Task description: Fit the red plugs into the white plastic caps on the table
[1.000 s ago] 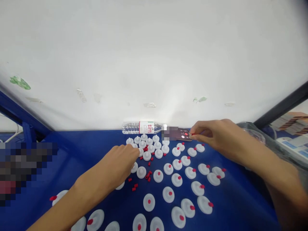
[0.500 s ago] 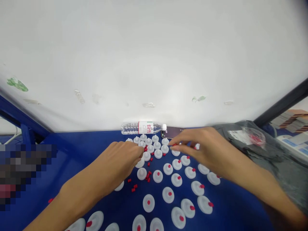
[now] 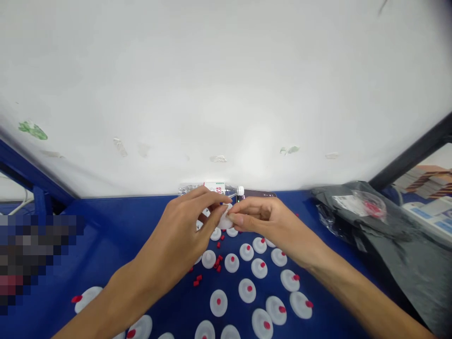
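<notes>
A white round nozzle lid (image 3: 225, 220) is held tilted above the table between my two hands. My left hand (image 3: 187, 216) pinches its upper left side between thumb and fingers. From the right, the thumb and fingertips of my right hand (image 3: 270, 216) close on the lid's right edge; whether a small red cap is also between them is hidden. Below my hands lie loose red caps (image 3: 216, 263) and plain white lids such as one lid (image 3: 208, 259). Nearer and to the right, several lids carry red caps on their nozzles, such as this capped lid (image 3: 247, 290).
A clear plastic bottle (image 3: 231, 190) lies against the white wall (image 3: 226, 94), partly behind my left hand. Beside it is a dark phone (image 3: 259, 193). Grey plastic bags (image 3: 356, 216) cover the right side of the blue table (image 3: 116, 226). A blue frame post (image 3: 42, 197) stands at the left.
My hands have come together in the middle, the right one moving left. A white lid is now raised between them. The view has shifted slightly.
</notes>
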Demonstrator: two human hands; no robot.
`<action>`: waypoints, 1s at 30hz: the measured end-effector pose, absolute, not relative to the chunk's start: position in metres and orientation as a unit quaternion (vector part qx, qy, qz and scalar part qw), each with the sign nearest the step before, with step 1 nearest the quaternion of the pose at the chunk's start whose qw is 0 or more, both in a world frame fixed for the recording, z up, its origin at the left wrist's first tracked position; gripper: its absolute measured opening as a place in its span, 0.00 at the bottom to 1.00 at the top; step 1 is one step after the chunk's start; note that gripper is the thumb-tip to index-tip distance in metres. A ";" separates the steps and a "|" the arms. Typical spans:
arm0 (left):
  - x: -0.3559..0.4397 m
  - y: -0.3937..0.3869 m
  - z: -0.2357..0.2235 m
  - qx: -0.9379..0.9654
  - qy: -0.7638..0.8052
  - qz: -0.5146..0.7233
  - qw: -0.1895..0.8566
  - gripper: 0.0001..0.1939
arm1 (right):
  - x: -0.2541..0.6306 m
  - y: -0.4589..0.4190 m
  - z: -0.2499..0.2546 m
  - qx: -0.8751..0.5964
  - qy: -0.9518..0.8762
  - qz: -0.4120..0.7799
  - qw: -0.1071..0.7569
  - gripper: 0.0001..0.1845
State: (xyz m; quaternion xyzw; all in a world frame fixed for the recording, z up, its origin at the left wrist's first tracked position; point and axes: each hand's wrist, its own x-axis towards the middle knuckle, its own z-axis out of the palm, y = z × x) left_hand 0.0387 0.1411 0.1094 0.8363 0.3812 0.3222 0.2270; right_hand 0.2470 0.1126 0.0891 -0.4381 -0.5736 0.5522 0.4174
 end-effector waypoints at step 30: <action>0.036 0.136 0.099 0.869 0.393 0.283 0.104 0.26 | 0.245 0.103 0.088 -0.505 -0.706 0.173 0.465 0.06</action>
